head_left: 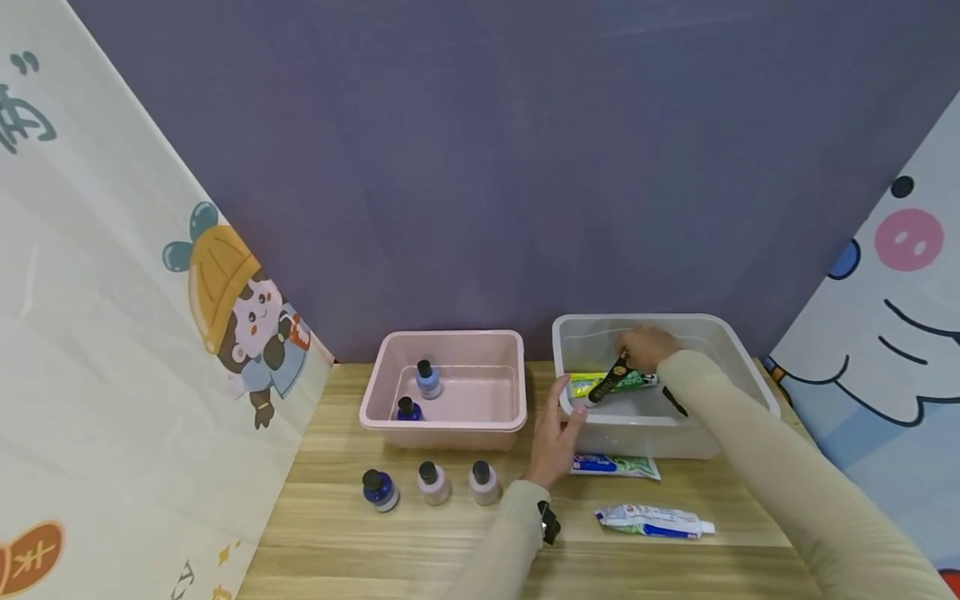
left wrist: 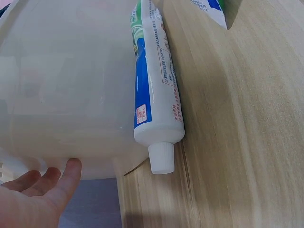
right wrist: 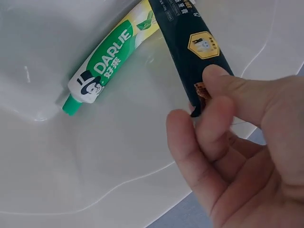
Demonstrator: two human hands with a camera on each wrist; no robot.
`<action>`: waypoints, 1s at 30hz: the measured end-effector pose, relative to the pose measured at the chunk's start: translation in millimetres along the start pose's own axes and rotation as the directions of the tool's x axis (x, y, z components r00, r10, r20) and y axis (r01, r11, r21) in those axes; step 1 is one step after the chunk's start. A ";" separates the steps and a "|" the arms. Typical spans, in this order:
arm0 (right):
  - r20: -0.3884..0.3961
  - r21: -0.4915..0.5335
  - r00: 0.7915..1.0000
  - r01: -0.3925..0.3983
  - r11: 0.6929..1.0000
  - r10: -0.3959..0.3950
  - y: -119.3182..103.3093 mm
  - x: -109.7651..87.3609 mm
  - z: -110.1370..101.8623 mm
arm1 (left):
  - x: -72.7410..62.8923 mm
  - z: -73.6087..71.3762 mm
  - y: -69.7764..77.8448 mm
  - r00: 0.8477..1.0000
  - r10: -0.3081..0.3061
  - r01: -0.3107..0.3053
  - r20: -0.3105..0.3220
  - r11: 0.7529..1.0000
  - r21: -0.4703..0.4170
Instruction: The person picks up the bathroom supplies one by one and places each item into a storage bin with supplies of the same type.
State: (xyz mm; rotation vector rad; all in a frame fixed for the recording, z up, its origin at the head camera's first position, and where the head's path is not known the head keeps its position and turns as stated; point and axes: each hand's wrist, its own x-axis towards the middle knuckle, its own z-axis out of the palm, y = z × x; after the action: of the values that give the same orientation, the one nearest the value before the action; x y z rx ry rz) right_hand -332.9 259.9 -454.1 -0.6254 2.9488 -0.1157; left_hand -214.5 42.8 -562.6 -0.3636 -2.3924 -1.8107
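My right hand [head_left: 649,347] is inside the white bin [head_left: 750,383] and pinches the end of a black toothpaste tube [head_left: 611,379]. In the right wrist view, thumb and fingers meet at one end of that dark tube [right wrist: 192,42]. It lies across a yellow and green Darlie toothpaste tube [right wrist: 110,59] in the bin. My left hand [head_left: 553,442] rests at the bin's front left corner, and the left wrist view shows its extended fingers [left wrist: 69,183] against the bin's outer wall. A blue and white toothpaste tube [head_left: 613,466] lies along the bin's front.
Another white toothpaste tube [head_left: 654,522] lies nearer on the wooden table. A pink bin [head_left: 450,429] at left holds two small bottles [head_left: 428,381]. In front of it stand a dark blue bottle [head_left: 380,490] and two pale pink bottles [head_left: 433,483]. A dark wall rises behind.
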 end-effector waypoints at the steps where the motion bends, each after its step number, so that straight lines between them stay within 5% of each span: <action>1: 0.001 -0.004 1.000 -0.008 1.000 0.008 1.0 -1.1 -0.7 | 0.1 0.2 -0.4 1.000 0.001 -0.001 -0.001 1.000 -0.004; 19: 0.009 0.076 0.993 -0.121 0.990 0.121 22.2 -19.6 -9.0 | 0.0 1.9 -2.8 1.000 0.026 -0.026 0.005 0.999 -0.023; 30: 0.009 0.101 0.995 -0.103 0.990 0.103 17.2 -28.5 -17.8 | 1.1 -0.5 -3.1 1.000 0.012 -0.012 0.006 1.000 -0.015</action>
State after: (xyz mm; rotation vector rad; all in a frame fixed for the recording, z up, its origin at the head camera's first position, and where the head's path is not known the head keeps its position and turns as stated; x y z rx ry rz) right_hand -316.3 288.1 -435.2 -0.4583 2.9418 -0.2522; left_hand -216.5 41.7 -565.1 -0.3846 -2.3766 -1.8260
